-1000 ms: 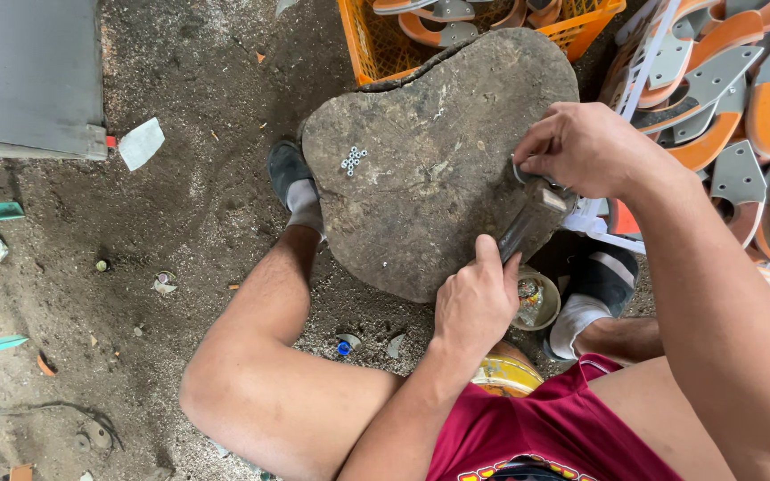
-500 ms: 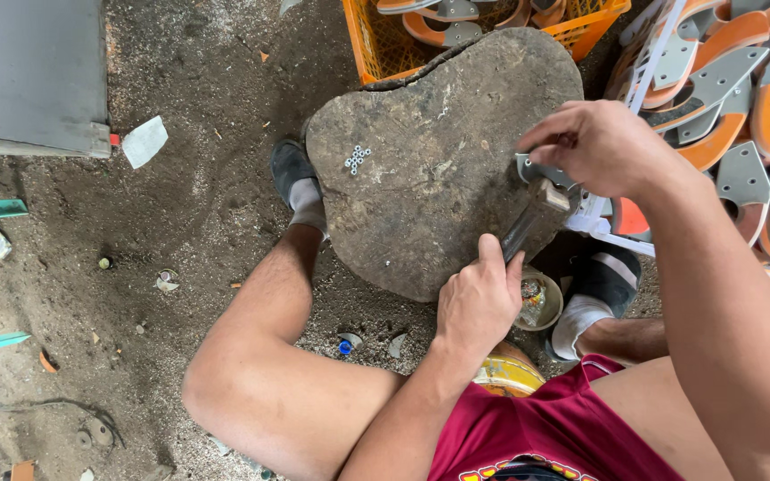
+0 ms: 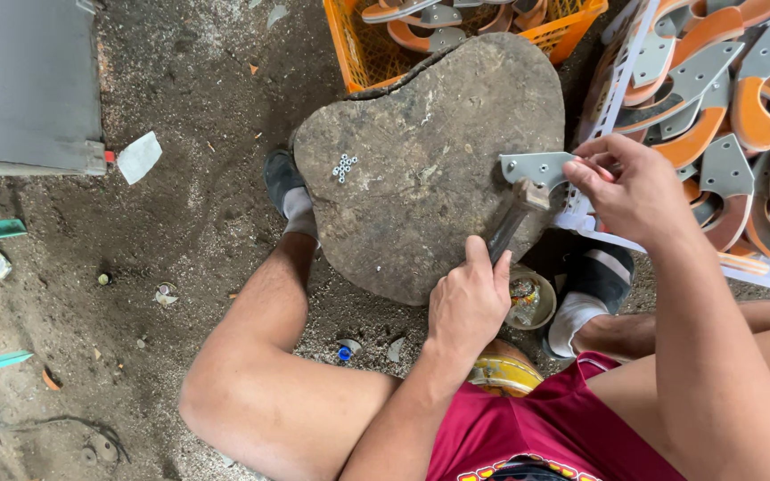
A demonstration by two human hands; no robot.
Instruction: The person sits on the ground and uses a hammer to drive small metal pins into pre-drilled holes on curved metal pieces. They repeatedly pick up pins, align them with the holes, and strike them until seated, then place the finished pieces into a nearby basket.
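Orange crate [image 3: 358,53], small nuts [image 3: 344,166], paper scrap [image 3: 138,157]

Likely a workshop: dirt floor [image 3: 180,223], stump block [image 3: 421,178], crated parts [image 3: 456,27].

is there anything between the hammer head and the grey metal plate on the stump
Nothing visible. The left hand holds the hammer with its head right at the grey metal plate, which the right hand pins at the edge of the wooden stump.

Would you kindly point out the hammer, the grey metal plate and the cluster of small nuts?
hammer [image 3: 528,198]: head view, on its head.
grey metal plate [image 3: 541,167]: head view, flat middle.
cluster of small nuts [image 3: 344,166]: head view, cluster centre.
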